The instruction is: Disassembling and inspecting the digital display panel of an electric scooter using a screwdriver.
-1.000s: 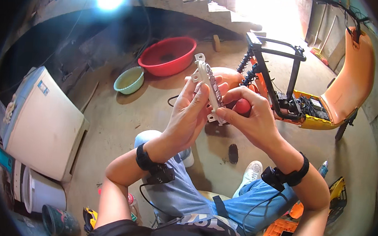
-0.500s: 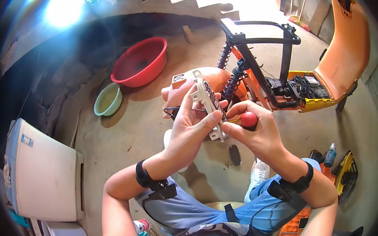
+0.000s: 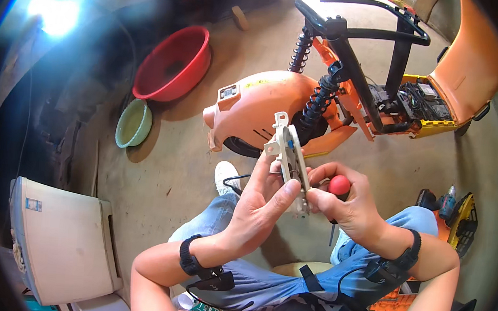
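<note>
In front of me is a white plastic housing (image 3: 287, 152) with mounting tabs, turned edge-on. A gap shows between its two halves, with a small blue bit inside. My left hand (image 3: 256, 211) grips it from the left, thumb on its lower part. The thumb and finger of my right hand (image 3: 344, 202) pinch the lower right edge of the housing. Tucked in that same hand is a screwdriver (image 3: 339, 186) with a red-ended handle, its thin shaft pointing down. Beyond the housing lies an orange scooter body part (image 3: 270, 93).
An orange scooter frame (image 3: 348, 52) with black shock absorbers stands ahead on the right. A red basin (image 3: 174, 63) and a pale green basin (image 3: 134, 124) sit at left, above a white cabinet-like appliance (image 3: 64, 241). A power drill (image 3: 446, 204) lies on the right.
The housing has turned from showing its dark-patterned face to edge-on, and its halves now stand apart. Both hands have moved slightly down and right. The view has tilted down.
</note>
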`<state>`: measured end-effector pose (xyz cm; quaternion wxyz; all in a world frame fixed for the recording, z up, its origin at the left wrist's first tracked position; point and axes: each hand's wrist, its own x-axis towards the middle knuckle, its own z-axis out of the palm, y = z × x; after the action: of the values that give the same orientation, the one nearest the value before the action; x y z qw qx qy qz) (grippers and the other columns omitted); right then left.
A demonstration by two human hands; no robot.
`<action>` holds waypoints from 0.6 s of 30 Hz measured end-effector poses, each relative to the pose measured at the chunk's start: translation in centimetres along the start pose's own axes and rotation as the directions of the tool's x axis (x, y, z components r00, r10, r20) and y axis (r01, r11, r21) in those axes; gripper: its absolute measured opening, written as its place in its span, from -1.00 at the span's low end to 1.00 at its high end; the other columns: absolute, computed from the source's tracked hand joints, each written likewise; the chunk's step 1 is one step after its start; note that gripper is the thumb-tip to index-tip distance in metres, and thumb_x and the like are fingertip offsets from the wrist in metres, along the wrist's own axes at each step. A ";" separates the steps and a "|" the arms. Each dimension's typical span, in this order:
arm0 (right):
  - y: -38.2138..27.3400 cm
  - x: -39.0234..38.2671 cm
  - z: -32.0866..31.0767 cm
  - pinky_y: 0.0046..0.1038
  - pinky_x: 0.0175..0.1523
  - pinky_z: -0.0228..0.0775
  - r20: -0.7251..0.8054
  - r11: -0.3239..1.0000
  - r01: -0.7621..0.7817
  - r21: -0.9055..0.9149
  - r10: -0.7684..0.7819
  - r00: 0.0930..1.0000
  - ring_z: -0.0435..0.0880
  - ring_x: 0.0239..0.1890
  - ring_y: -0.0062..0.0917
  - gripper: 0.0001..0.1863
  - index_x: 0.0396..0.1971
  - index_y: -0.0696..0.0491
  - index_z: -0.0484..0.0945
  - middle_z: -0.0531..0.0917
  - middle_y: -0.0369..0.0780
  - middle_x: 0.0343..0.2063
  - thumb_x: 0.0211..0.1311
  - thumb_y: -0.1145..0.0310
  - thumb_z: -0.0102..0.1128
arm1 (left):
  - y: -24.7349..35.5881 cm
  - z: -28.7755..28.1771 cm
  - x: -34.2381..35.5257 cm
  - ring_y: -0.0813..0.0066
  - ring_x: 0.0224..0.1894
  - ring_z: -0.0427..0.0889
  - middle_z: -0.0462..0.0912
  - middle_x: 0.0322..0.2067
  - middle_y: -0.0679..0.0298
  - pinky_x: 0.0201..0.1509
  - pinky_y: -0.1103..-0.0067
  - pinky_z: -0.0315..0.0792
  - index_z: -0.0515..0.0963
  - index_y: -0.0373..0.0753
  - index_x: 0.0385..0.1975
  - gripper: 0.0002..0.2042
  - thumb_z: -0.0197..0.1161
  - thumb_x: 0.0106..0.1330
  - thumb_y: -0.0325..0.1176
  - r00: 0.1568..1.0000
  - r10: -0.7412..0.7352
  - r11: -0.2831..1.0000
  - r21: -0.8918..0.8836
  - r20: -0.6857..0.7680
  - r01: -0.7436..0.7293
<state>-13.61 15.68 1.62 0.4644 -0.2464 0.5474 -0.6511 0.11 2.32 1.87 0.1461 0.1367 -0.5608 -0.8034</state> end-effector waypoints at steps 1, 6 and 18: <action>-0.2 -0.2 -0.2 -0.65 -0.23 0.48 0.002 1.000 -0.009 0.005 0.009 1.000 0.61 -0.26 -0.73 -0.70 -0.14 0.19 0.54 0.68 -0.25 -0.29 0.26 0.33 0.36 | 0.0 0.0 -0.1 0.20 0.41 0.31 0.21 0.42 0.09 0.41 0.28 0.29 -0.15 -0.16 0.52 -0.36 0.01 0.57 -0.30 1.000 -0.026 0.999 -0.022 0.004 0.026; 0.0 -0.8 -1.6 -0.70 -0.49 0.32 0.069 0.987 -0.105 0.122 0.097 0.993 0.63 -0.39 -0.69 -0.72 -0.10 0.20 0.53 0.65 -0.25 -0.41 0.31 0.35 0.29 | 0.3 0.7 -0.9 0.17 0.42 0.31 0.25 0.39 0.01 0.40 0.21 0.29 -0.10 -0.13 0.49 -0.42 -0.03 0.58 -0.27 0.992 -0.122 0.991 -0.068 -0.028 0.120; 1.7 -1.2 -3.5 -0.54 -0.19 0.57 0.121 0.994 -0.097 0.049 0.090 0.989 0.63 -0.18 -0.64 -0.53 0.07 0.21 0.43 0.64 -0.21 -0.15 0.25 0.34 0.36 | -0.7 3.0 -0.4 0.34 0.37 0.36 0.27 0.36 0.13 0.42 0.38 0.24 0.00 -0.20 0.49 -0.32 0.20 0.46 -0.39 0.993 -0.110 0.993 -0.050 -0.049 0.107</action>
<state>-15.47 18.47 -0.71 0.5327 -0.2459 0.5118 -0.6276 -0.69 5.32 2.28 0.1199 0.1845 -0.5295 -0.8193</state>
